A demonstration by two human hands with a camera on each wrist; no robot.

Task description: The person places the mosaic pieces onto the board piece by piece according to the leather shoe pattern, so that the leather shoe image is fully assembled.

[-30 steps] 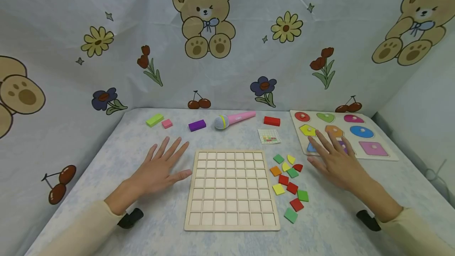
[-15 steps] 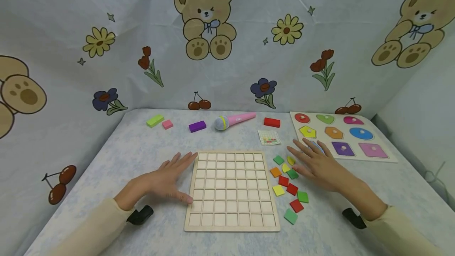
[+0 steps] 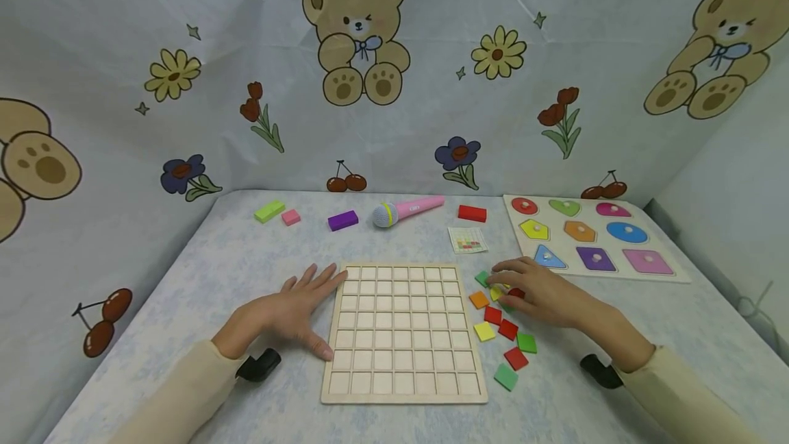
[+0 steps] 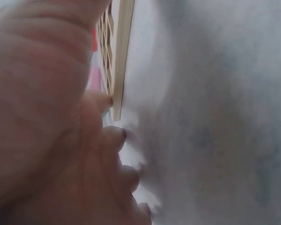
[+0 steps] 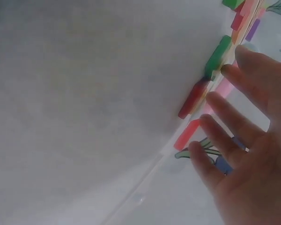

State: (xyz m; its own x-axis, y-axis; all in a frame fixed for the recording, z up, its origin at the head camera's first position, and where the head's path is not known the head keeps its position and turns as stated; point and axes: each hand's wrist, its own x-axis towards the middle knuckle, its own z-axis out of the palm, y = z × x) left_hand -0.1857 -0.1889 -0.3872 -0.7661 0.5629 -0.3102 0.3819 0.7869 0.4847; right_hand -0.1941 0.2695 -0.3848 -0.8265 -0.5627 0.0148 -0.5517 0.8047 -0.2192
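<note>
A pale wooden grid board (image 3: pixel 397 331) of square compartments lies flat in the middle of the table in the head view. My left hand (image 3: pixel 290 317) is spread along its left side, index fingertip on the top left corner and thumb at the lower left edge. In the left wrist view the board's edge (image 4: pixel 122 61) shows beside the fingers. My right hand (image 3: pixel 542 293) reaches over the top of a cluster of coloured tiles, fingers slightly bent and apart, partly hiding several. Under it, a dark red tile (image 5: pixel 193 99) and a green tile (image 5: pixel 218 56) show in the right wrist view.
A small printed pattern card (image 3: pixel 468 240) lies behind the tiles. At the back are a pink toy microphone (image 3: pixel 407 209), a red block (image 3: pixel 472 214), a purple block (image 3: pixel 342 220), a green block (image 3: pixel 270 211) and a pink block (image 3: pixel 291 217). A shape puzzle board (image 3: pixel 555 252) lies back right.
My left hand has moved right from the bare table to the grid board's left edge. My right hand has moved left and down from the shape puzzle to over the tiles.
</note>
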